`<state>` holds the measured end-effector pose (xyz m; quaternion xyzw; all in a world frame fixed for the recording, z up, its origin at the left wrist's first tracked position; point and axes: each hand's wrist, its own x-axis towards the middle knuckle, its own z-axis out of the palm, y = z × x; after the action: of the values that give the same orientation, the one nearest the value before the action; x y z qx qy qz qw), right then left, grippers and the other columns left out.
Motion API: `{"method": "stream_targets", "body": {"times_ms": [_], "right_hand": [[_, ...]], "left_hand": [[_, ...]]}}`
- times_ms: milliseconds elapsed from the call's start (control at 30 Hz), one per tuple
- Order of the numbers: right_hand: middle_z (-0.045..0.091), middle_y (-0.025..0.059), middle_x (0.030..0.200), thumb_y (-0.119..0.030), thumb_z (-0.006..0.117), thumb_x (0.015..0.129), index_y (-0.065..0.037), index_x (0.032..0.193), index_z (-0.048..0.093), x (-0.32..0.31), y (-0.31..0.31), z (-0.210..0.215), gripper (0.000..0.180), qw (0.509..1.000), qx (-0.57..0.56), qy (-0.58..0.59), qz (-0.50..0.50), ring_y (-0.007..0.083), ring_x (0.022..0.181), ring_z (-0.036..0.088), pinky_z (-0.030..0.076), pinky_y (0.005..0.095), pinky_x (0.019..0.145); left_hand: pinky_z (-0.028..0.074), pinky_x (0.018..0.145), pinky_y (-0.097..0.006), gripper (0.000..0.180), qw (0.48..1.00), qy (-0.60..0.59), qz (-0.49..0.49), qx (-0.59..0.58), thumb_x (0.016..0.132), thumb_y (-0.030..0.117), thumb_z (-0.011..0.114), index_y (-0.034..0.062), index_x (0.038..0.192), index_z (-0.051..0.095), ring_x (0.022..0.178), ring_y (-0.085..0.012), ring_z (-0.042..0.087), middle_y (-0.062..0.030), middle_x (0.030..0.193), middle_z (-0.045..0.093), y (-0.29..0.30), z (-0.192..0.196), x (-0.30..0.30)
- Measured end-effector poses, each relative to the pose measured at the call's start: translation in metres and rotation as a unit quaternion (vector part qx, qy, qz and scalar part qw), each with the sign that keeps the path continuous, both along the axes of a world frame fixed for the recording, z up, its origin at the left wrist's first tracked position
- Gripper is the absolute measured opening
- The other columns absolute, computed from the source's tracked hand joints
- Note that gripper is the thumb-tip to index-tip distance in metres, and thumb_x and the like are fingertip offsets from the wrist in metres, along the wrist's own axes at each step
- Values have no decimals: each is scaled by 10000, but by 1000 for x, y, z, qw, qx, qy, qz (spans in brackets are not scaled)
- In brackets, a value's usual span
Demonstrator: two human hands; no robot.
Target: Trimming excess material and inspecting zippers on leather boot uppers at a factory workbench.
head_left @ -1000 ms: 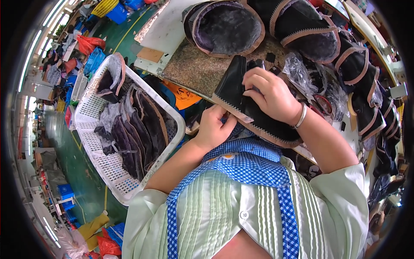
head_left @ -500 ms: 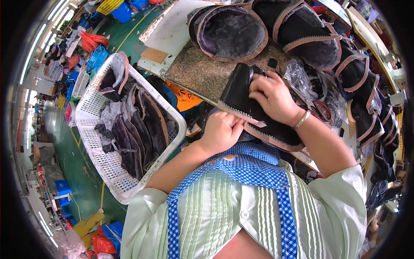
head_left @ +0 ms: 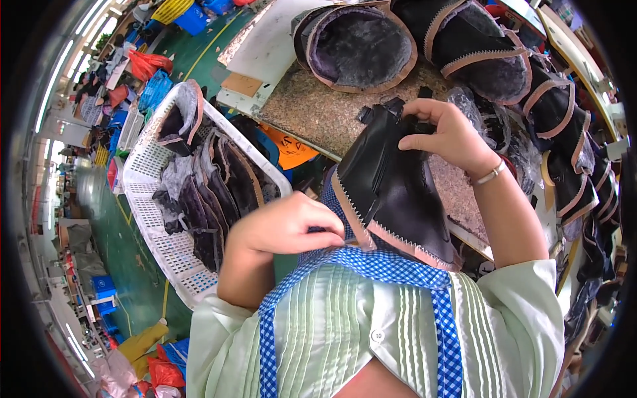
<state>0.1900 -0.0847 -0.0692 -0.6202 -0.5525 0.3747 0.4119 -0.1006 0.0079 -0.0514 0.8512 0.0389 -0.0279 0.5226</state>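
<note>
A black boot upper [head_left: 391, 179] with a tan, zigzag-edged border lies tilted across my lap and the table's near edge. Its bordered opening faces me, and one end of the border hangs loose. My right hand [head_left: 454, 136], with a bangle at the wrist, grips the upper's far end between thumb and curled fingers. Close to the loose border end, my left hand [head_left: 298, 222] is closed in a pinch, slightly blurred. What lies between its fingertips is too small to make out.
A white perforated basket [head_left: 149, 219] of fur-lined boot pieces [head_left: 222, 192] stands at my left. More fur-lined uppers [head_left: 361, 50] line the table's back and right. Clear plastic wrap [head_left: 461, 99] lies behind my right hand. An orange piece [head_left: 285, 147] shows beneath the table edge.
The upper has turned and opened wider. My right hand has shifted to its far end, up and right. My left hand has drawn back left and toward me.
</note>
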Motion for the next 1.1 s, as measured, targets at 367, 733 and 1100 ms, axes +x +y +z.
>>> {"method": "stream_targets", "body": {"times_ms": [367,733,1100], "right_hand": [[656,9,915,-9,783,694,-8,1050,641,-43,-11,63,383,988,130,61,59,77,837,572,474,234,784],[695,31,905,-26,722,759,-17,978,705,-47,-26,77,220,990,141,-7,2,107,855,634,489,258,807],[647,37,991,97,692,738,23,1110,528,-66,-35,68,413,954,285,52,-71,79,902,619,469,213,833]], "left_hand": [[476,855,-359,442,925,-237,95,281,651,133,839,15,1014,616,960,-293,596,-112,1020,629,26,58,49],[494,802,-286,506,940,-236,177,173,630,120,863,19,1056,609,868,-167,613,-58,971,632,6,69,53],[488,782,-302,312,925,-279,142,214,727,20,766,-3,990,600,868,-218,629,-108,934,630,0,71,48]]}}
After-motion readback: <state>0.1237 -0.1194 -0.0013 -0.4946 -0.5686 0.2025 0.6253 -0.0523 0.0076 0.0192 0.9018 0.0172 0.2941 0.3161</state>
